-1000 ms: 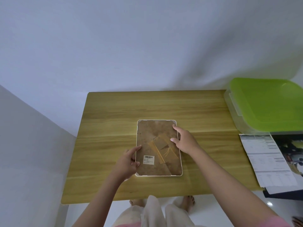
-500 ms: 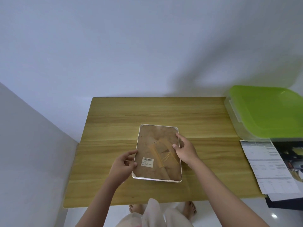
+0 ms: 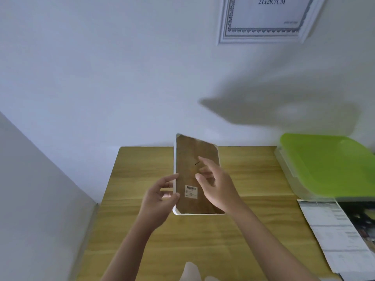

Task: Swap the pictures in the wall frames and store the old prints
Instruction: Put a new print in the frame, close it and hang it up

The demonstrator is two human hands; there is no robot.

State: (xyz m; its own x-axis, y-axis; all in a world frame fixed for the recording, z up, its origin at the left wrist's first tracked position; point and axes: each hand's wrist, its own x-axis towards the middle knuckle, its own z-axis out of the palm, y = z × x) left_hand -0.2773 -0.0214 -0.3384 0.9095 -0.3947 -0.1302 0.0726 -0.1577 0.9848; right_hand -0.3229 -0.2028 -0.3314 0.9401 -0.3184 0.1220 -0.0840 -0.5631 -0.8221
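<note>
Two hands on frame [image 3: 195, 175], centre: left hand [image 3: 160, 196] pinches its left edge; right hand [image 3: 215, 184] rests loose-fingered on the backing; long axis upright.

We see a picture frame [image 3: 195, 175] with a brown back and a thin white edge — it has a small white sticker [image 3: 191, 191] with black bar lines. The table [image 3: 249, 173] is yellow-brown wood with long stripes in it. The box lid [image 3: 328, 165] is bright green. The wall [image 3: 101, 67] is pale blue-white. The frame on the wall [image 3: 263, 19] is white with a dark, lacy border — and dark letters.
</note>
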